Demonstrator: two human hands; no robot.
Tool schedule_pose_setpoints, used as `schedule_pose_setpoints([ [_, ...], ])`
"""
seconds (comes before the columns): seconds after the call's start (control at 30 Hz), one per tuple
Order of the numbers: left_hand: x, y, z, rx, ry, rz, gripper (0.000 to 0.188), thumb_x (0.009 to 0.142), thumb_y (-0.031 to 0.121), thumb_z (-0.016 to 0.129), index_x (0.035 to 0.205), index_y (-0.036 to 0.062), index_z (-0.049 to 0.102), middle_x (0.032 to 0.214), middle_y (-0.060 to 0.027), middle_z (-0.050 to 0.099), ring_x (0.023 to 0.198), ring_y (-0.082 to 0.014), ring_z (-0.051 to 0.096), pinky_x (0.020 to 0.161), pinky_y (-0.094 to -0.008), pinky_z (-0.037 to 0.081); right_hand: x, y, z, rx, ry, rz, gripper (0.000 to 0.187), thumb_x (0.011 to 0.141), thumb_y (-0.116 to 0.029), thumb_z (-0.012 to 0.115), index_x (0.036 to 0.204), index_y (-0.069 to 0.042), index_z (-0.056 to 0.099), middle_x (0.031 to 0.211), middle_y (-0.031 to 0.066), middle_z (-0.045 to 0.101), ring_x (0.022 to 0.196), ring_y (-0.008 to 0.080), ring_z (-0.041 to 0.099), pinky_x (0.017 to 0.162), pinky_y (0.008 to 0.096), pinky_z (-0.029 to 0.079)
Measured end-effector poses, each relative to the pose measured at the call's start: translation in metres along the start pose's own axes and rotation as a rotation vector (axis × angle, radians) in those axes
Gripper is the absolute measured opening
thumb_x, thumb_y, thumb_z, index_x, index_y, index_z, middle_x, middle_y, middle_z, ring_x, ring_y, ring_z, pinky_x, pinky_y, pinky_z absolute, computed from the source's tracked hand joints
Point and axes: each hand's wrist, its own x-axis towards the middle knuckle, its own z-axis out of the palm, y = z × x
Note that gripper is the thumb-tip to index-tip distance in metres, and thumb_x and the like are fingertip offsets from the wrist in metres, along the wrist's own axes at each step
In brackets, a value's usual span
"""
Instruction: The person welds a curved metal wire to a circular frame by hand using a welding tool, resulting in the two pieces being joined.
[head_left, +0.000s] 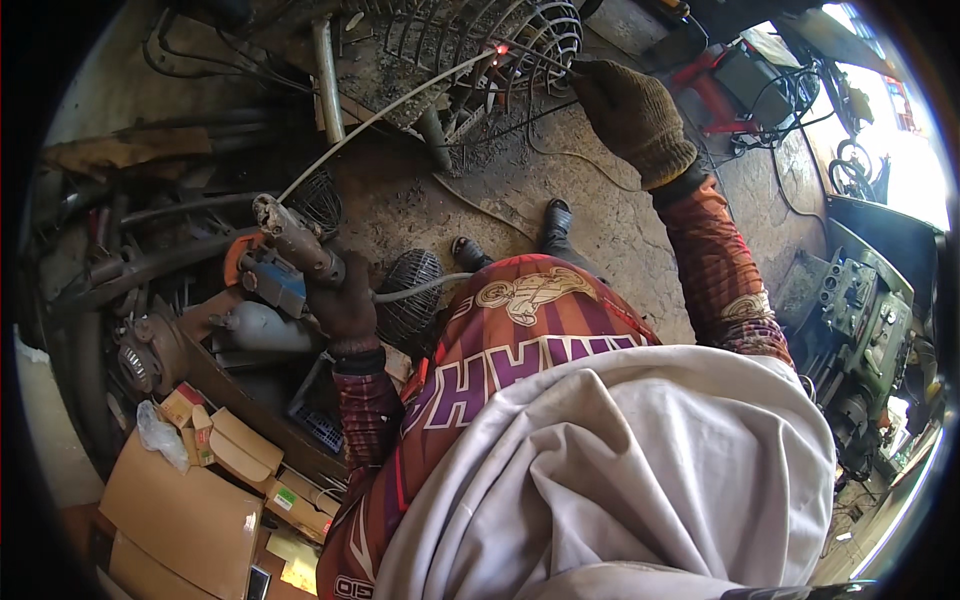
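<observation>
While the left hand [347, 308] wraps firmly round a worn, dirty handle [300, 242], a long pale rod [385, 112] runs from it to a red glow [501, 49] on the metal cage [490, 30] at the far middle of the scene. The gloved right hand [635, 115] has its fingers drawn together at the cage's right edge; whether they pinch a bar or a thin rod I cannot tell. The long rod is probably light but easily swayed, so best steered by its handle; the cage looks stiff, likely fairly heavy, and hot near the glow, so its outer bars seem the safer hold. The cage's far side is cut off, and the left fingers are mostly hidden.
</observation>
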Motion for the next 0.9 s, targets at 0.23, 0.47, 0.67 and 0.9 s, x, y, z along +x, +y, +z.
schedule_pose_setpoints([
  [0.23, 0.000, -0.007, 0.009, -0.007, 0.063, 0.064, 0.024, 0.087, 0.009, 0.070, 0.110, 0.0030, 0.064, 0.097, -0.0032, 0.066, 0.079, -0.0127, 0.065, 0.069, -0.0302, 0.055, -0.011, 0.047, 0.024, -0.010, 0.135, -0.160, 0.020, 0.089, -0.013, 0.072, 0.109, -0.009, 0.071, 0.094, 0.0131, 0.074, 0.083, 0.0326, 0.072, 0.068, 0.0387, 0.057],
  [0.47, 0.004, -0.018, -0.010, 0.175, -0.063, -0.021, 0.036, 0.089, 0.012, 0.074, 0.119, -0.0005, 0.058, 0.107, -0.0061, 0.063, 0.098, -0.0177, 0.060, 0.089, -0.0357, 0.050, -0.003, 0.012, 0.000, 0.017, 0.041, -0.088, 0.018, 0.089, -0.014, 0.072, 0.106, -0.008, 0.072, 0.098, 0.0120, 0.074, 0.087, 0.0318, 0.072, 0.072, 0.0378, 0.057],
  [0.67, 0.002, -0.012, -0.004, 0.193, -0.037, 0.014, 0.036, 0.088, 0.018, 0.075, 0.115, 0.0001, 0.059, 0.105, -0.0081, 0.064, 0.098, -0.0189, 0.061, 0.088, -0.0361, 0.050, 0.001, 0.003, -0.005, 0.063, -0.003, -0.029, 0.025, 0.087, -0.009, 0.072, 0.112, -0.007, 0.069, 0.101, 0.0140, 0.075, 0.091, 0.0308, 0.073, 0.074, 0.0372, 0.058],
  [0.9, 0.000, -0.014, -0.004, 0.118, -0.015, 0.007, 0.037, 0.089, 0.020, 0.074, 0.116, 0.0006, 0.059, 0.102, -0.0064, 0.062, 0.093, -0.0180, 0.060, 0.086, -0.0377, 0.051, -0.002, 0.009, -0.001, 0.054, 0.082, -0.145, 0.017, 0.088, -0.010, 0.071, 0.104, -0.007, 0.072, 0.092, 0.0148, 0.073, 0.084, 0.0357, 0.071, 0.070, 0.0403, 0.057],
])
